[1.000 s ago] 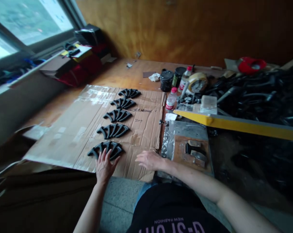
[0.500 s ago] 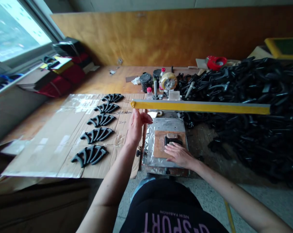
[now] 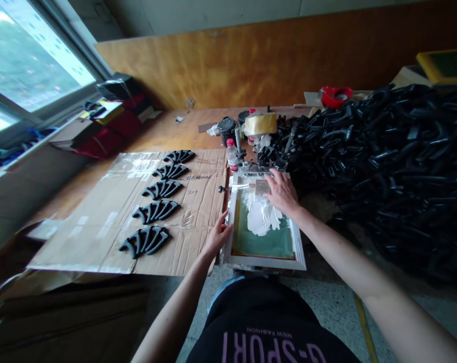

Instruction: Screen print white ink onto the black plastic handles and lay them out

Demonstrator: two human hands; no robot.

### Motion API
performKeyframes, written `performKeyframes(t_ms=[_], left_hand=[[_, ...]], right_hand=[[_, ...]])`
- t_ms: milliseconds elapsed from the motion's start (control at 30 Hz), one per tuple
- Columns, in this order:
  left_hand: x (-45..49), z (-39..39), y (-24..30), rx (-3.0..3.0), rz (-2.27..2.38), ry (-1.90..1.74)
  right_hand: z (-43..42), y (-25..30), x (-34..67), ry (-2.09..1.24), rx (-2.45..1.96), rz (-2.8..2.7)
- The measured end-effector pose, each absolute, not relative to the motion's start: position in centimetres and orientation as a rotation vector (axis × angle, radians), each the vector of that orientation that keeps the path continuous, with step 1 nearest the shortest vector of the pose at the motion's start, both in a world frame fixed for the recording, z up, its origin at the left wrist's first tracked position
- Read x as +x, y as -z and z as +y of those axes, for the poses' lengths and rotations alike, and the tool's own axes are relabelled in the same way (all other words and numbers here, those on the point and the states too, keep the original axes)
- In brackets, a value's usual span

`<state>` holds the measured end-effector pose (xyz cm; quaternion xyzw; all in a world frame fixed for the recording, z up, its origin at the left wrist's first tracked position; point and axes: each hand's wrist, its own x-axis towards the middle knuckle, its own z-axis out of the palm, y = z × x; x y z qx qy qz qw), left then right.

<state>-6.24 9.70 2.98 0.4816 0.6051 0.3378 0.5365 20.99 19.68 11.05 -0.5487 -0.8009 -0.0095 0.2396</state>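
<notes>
A screen-printing frame (image 3: 300, 252) lies flat in front of me, its green mesh (image 3: 262, 242) smeared with white ink (image 3: 261, 217). My left hand (image 3: 218, 236) grips the frame's left edge, thumb on top. My right hand (image 3: 283, 191) rests at the far end of the mesh, fingers closed over a flat squeegee (image 3: 261, 187). To the left, several fan-shaped sets of black curved parts (image 3: 145, 240) lie in a row on flattened cardboard (image 3: 100, 222).
A large heap of black parts (image 3: 383, 161) fills the right side. Behind the frame stand a small bottle (image 3: 232, 155), a black jar (image 3: 227, 128) and a tape roll (image 3: 261, 123). A red tape dispenser (image 3: 335, 96) sits by the wooden wall. A window is at the left.
The raised yellow-edged frame has come down flat over the jig. My left hand went from the lifted frame to its left edge; my right hand left the jig for the squeegee.
</notes>
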Motion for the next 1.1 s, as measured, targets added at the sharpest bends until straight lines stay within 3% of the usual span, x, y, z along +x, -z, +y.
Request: performKeyframes(t_ms=[167,367,600,733,933,1100], left_hand=[[-6.8,10.3,0.4,1.223,1.457,-0.738],[-7.0,10.0,0.4,1.195,1.481,-0.726],[-6.8,10.0,-0.4,1.155,1.427,-0.765],[-6.7,9.9,-1.0,1.133,1.421,-0.756],[-6.6,9.7,-7.0,1.066,1.358,-0.787],[-5.9,11.2,-14.6,0.989,1.316,-1.002]], right_hand=[[17.6,-9.2,18.7,-0.131,-1.543,-2.522],[11.8,-8.9,20.8,-0.147,-0.915,-2.813],[11.5,-7.9,20.3,-0.001,-1.038,-2.642],[10.9,-7.6,20.4,-0.1,-0.936,-2.691],[18.0,-13.2,19.7,-0.121,-1.388,-2.408],[22.5,-15.5,26.6,0.02,-1.7,-1.844]])
